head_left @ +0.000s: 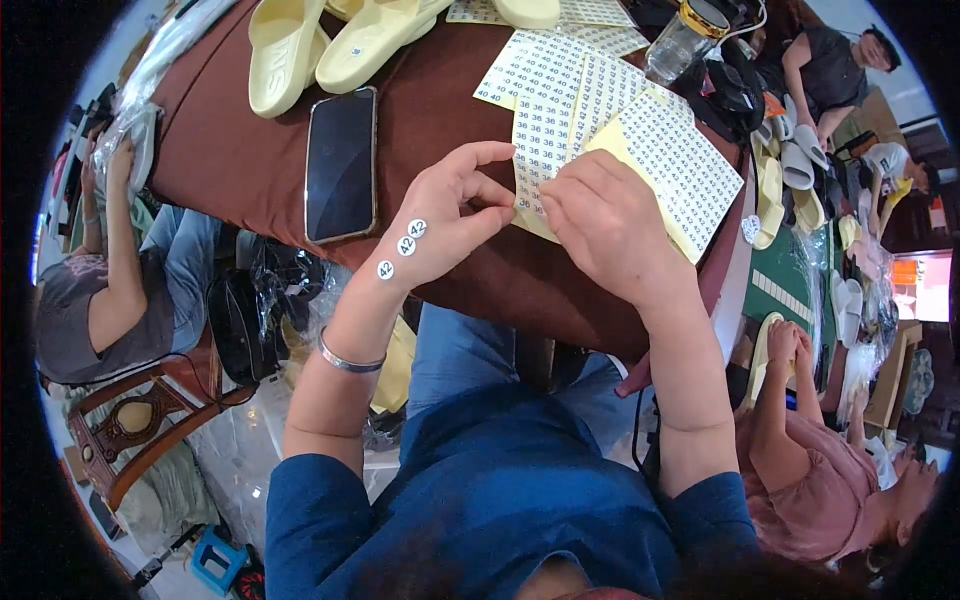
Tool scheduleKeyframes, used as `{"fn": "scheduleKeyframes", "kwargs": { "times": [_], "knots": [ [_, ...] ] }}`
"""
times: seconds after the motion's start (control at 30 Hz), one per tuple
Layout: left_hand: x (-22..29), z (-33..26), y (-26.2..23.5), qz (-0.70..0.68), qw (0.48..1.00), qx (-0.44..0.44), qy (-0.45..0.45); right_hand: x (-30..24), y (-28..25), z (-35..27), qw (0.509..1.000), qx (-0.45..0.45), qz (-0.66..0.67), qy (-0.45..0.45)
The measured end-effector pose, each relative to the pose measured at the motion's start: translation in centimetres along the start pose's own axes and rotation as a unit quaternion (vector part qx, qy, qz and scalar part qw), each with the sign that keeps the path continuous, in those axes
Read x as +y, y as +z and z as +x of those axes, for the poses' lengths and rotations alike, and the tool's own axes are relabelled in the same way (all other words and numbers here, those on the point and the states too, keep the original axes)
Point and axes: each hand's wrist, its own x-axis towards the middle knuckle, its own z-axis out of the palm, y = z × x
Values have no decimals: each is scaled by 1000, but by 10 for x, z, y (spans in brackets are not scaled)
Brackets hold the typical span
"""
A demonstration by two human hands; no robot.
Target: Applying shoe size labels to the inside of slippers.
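Note:
Near the middle, my left hand (455, 205) pinches the left edge of a narrow sticker sheet (543, 130) between thumb and fingers. Three round white stickers (406, 245) are stuck in a row on the back of this hand and wrist. My right hand (610, 225) bends over the lower part of the same sheet, its fingertips pressed together; what is between them is hidden. More printed sheets of small round stickers (690, 170) overlap beneath and beside it, some with yellow backing. All of these lie on a dark red-brown cloth (440, 100).
A dark-screened phone (341, 165) lies left of my hands. Cream slippers (375, 45) are at the far edge. A clear jar (685, 42) stands at the far right. Other people sit left (130, 270) and right (800, 460), near more slippers (768, 190). A wooden chair (135, 425) is lower left.

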Motion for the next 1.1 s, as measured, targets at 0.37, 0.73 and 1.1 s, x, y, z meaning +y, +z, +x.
{"fn": "scheduleKeyframes", "kwargs": {
  "times": [0.37,0.73,1.1],
  "knots": [
    [11,-1,9,6,1000,10,-1,-13,-2,-1,997,-39,-64,-31],
    [20,3,18,104,994,20,16,-6,-12,-4,996,-54,-72,-19],
    [20,-5,29,171,983,25,57,-4,-18,5,996,67,-26,-43]
  ]
}}
